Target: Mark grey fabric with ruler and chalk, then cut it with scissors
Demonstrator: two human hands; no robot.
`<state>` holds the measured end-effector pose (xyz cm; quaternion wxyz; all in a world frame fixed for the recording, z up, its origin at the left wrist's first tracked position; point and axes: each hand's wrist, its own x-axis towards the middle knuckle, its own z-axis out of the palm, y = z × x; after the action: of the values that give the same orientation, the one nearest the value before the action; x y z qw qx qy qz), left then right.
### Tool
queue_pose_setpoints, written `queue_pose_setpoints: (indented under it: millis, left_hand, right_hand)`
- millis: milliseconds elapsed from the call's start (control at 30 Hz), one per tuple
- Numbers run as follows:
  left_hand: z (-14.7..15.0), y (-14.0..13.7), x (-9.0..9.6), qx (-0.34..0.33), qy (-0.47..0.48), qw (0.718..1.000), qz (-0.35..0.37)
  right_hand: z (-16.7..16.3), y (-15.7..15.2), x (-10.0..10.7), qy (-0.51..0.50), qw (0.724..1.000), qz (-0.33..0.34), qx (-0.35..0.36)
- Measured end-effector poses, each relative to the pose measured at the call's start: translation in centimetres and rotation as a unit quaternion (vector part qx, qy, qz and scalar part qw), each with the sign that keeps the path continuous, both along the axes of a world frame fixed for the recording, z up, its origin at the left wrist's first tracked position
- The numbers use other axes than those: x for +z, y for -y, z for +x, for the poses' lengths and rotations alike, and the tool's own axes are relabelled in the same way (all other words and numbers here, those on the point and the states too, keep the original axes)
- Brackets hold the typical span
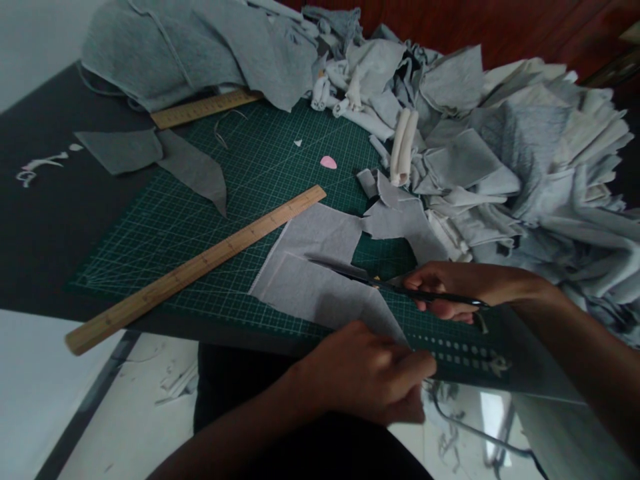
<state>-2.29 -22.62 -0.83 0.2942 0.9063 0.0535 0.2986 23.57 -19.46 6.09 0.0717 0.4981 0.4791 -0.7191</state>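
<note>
In my right hand [443, 290] is a pair of dark scissors [345, 270], my fingers wrapped round the handles. The blades reach left into a piece of light grey fabric [305, 287] lying on the green cutting mat [200, 193]. My left hand [375, 373] is closed at the fabric's near corner, by the table's front edge; its fingertips are partly hidden. A wooden ruler [200, 265] lies slantwise, its far end touching the fabric. Beyond the scissors, a grey offcut [395, 217] touches the piece's far right corner.
A large heap of grey and cream fabric [500, 147] covers the right and back of the table. Grey cloth [200, 53] lies at the back left, over a second wooden ruler [205, 109]. Dark grey scraps [195, 167] and a pink chip [329, 162] rest on the mat.
</note>
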Motion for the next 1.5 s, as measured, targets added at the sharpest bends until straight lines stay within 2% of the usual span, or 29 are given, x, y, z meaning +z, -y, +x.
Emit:
queue_pose_setpoints:
  millis: [200, 400, 567, 800, 1067, 1367, 1500]
  left_hand:
    - [0.1, 0.2, -0.2, 0.037, 0.044, 0.998, -0.005]
    - [0.1, 0.3, -0.4, 0.026, 0.003, 0.999, 0.019]
    - [0.0, 0.2, -0.3, 0.028, 0.019, 0.999, 0.019]
    - [0.1, 0.1, -0.2, 0.006, -0.026, 0.999, 0.027]
    - [0.1, 0.3, -0.3, 0.031, 0.016, 0.999, 0.005]
    - [0.1, 0.0, -0.1, -0.006, -0.021, 1.000, 0.002]
    - [0.1, 0.0, -0.2, 0.009, 0.009, 1.000, -0.003]
  right_hand:
    - [-1.0, -0.5, 0.2, -0.019, 1.000, -0.020, -0.010]
    - [-2.3, -1.2, 0.5, -0.032, 0.999, -0.003, 0.001]
    - [-3.3, -1.9, 0.4, -0.021, 1.000, 0.009, 0.012]
    - [-3.2, -1.9, -0.1, -0.055, 0.998, 0.007, 0.002]
    - [-3.4, -1.2, -0.9, -0.052, 0.997, -0.002, -0.062]
    - [-3.8, -1.3, -0.9, -0.059, 0.997, -0.007, -0.051]
    - [-4.1, -1.6, -0.5, -0.048, 0.998, 0.005, -0.044]
